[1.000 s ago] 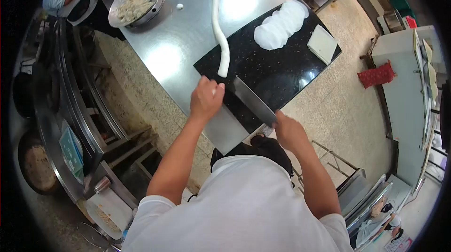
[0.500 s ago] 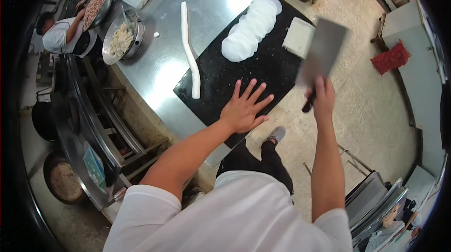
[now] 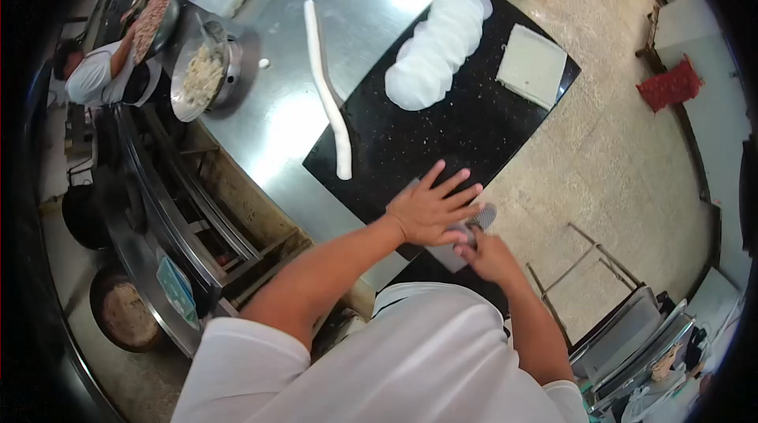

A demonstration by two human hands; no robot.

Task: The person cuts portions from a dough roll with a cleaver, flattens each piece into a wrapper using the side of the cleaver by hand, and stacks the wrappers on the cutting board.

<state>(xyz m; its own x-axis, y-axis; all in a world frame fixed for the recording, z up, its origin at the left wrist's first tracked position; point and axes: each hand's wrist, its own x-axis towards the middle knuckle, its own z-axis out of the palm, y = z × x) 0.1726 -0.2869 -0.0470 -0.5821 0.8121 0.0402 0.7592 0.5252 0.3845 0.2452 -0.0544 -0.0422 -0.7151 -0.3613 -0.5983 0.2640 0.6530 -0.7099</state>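
My left hand [image 3: 436, 206] lies spread, palm down, over the blade of the cleaver [image 3: 450, 256] at the near edge of the black board [image 3: 442, 139]. My right hand [image 3: 487, 253] is closed round the cleaver's handle, just right of my left hand. What lies under the blade is hidden. A long white dough rope [image 3: 325, 95] reaches from the steel table onto the board's left edge. Overlapping thin white rounds [image 3: 430, 60] run across the board's far part. Beside them on the right is a stack of white square sheets [image 3: 532, 66].
A bowl of pale filling [image 3: 201, 80] stands on the steel table [image 3: 276, 44], with a small white dough piece [image 3: 264, 64] near it. A co-worker [image 3: 103, 72] at the far left holds a pan of minced filling [image 3: 154, 28]. Metal trays [image 3: 632, 328] are at the lower right.
The cleaver has swung from right of the board down to its near edge, flat under my left hand. Earlier my left hand was closed; it is now spread.
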